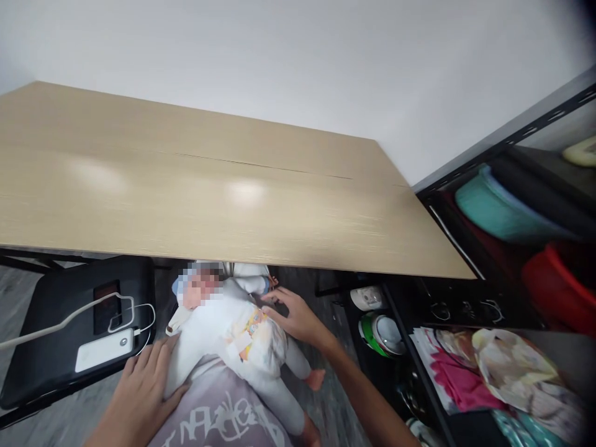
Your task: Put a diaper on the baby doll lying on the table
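Across my lap lies a small figure in white clothing [200,335] with a patterned diaper [265,338] around the hips; I cannot tell whether it is a person or a doll. The face is blurred out, and bare feet stick out at the lower right. My left hand [146,379] rests open against the white clothing, fingers stretched. On the other side, my right hand [295,313] is open, its fingertips at the upper edge of the diaper. A grey shirt with white lettering [228,416] shows below the figure.
A wooden tabletop [242,205] overhangs in front. At left, a black stool [56,316] carries a white power bank [105,351] with cables. On the right, a dark shelf holds a teal basin [507,211], a red basin [559,285] and folded cloths [460,379].
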Tool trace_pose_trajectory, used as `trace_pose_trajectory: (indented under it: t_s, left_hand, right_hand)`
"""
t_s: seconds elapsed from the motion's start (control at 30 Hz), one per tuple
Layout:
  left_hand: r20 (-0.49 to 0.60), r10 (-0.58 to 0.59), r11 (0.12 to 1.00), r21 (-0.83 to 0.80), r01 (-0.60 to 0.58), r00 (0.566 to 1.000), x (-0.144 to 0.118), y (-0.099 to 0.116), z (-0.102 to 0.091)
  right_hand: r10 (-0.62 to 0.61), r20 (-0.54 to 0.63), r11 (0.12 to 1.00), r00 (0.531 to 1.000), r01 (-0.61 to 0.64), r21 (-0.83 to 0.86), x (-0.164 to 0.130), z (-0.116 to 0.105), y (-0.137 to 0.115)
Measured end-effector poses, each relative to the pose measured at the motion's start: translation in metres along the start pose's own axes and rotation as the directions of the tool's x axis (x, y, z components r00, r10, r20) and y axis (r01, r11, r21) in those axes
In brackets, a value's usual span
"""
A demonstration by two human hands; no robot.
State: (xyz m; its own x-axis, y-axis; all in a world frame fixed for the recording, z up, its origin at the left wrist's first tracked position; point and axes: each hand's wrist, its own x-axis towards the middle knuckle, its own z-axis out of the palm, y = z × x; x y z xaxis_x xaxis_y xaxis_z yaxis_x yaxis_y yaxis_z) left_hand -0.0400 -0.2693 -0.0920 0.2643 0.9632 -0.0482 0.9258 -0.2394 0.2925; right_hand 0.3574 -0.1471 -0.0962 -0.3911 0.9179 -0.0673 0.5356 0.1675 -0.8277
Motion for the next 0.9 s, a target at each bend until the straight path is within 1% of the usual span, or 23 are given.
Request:
trace_pose_trajectory:
  t_s: [0.07,0.1,0.13,0.17,0.2,0.27,0.33,0.43,0.5,0.57,0.6,0.63,0.67,0.7,0.77,0.83,0.87,0.9]
  left_hand:
    - [-0.093,0.089,0.995,-0.036,-0.093,0.992,0.019,0.022,-0.022]
    - [-0.105,0.137,0.985,-0.096,-0.147,0.985,0.033,0.035,-0.032]
    - [-0.087,0.198,0.962,-0.176,-0.211,0.976,0.048,0.049,-0.040]
    - [-0.030,0.278,0.923,-0.268,-0.276,0.960,0.065,0.061,-0.045]
    - [0.016,0.353,0.878,-0.350,-0.326,0.935,0.080,0.072,-0.046]
    - [0.088,0.460,0.808,-0.455,-0.375,0.884,0.106,0.086,-0.040]
    - [0.114,0.503,0.780,-0.486,-0.394,0.856,0.122,0.091,-0.028]
    - [0.130,0.497,0.782,-0.495,-0.379,0.858,0.130,0.091,-0.013]
    - [0.152,0.479,0.788,-0.508,-0.347,0.865,0.132,0.090,-0.014]
    - [0.169,0.473,0.782,-0.532,-0.324,0.865,0.131,0.089,-0.022]
    - [0.181,0.477,0.773,-0.553,-0.312,0.860,0.129,0.087,-0.029]
    - [0.200,0.487,0.758,-0.580,-0.299,0.850,0.126,0.084,-0.037]
    - [0.231,0.503,0.742,-0.609,-0.279,0.833,0.123,0.080,-0.045]
    - [0.276,0.521,0.730,-0.635,-0.253,0.808,0.118,0.075,-0.053]
    - [0.383,0.551,0.724,-0.661,-0.197,0.742,0.108,0.064,-0.066]
    - [0.462,0.577,0.727,-0.667,-0.165,0.674,0.101,0.056,-0.071]
    - [0.479,0.593,0.723,-0.671,-0.165,0.647,0.099,0.055,-0.070]
    - [0.478,0.611,0.714,-0.678,-0.177,0.631,0.099,0.055,-0.069]
  right_hand:
    - [0.055,0.027,0.998,0.998,-0.056,0.023,-0.018,0.001,-0.007]
    - [0.077,0.013,0.997,0.997,-0.077,0.015,-0.023,0.004,-0.010]
    - [0.090,-0.018,0.996,0.996,-0.090,0.005,-0.025,0.008,-0.012]
    - [0.092,-0.055,0.996,0.994,-0.092,-0.002,-0.026,0.013,-0.012]
    - [0.086,-0.092,0.996,0.992,-0.087,-0.006,-0.024,0.018,-0.011]
    - [0.058,-0.139,0.998,0.989,-0.061,-0.010,-0.019,0.026,-0.006]
    - [0.042,-0.164,0.999,0.986,-0.045,-0.019,-0.013,0.032,0.003]
    - [0.054,-0.211,0.997,0.976,-0.064,-0.041,-0.006,0.032,0.021]
    - [0.092,-0.279,0.988,0.956,-0.122,-0.091,-0.001,0.028,0.034]
    - [0.135,-0.336,0.972,0.932,-0.190,-0.138,0.004,0.023,0.040]
    - [0.136,-0.344,0.970,0.929,-0.196,-0.147,0.006,0.022,0.040]
    - [0.117,-0.334,0.975,0.935,-0.173,-0.141,0.008,0.021,0.035]
    - [0.078,-0.305,0.985,0.949,-0.121,-0.125,0.009,0.021,0.028]
    - [0.022,-0.256,0.994,0.966,-0.049,-0.099,0.009,0.022,0.018]
    - [-0.110,-0.101,0.993,0.989,0.106,-0.051,0.008,0.025,-0.008]
    - [-0.209,0.049,0.975,0.977,0.212,-0.063,0.002,0.023,-0.033]
    - [-0.229,0.098,0.967,0.969,0.237,-0.088,-0.004,0.020,-0.043]
    - [-0.217,0.130,0.966,0.968,0.231,-0.112,-0.011,0.014,-0.050]
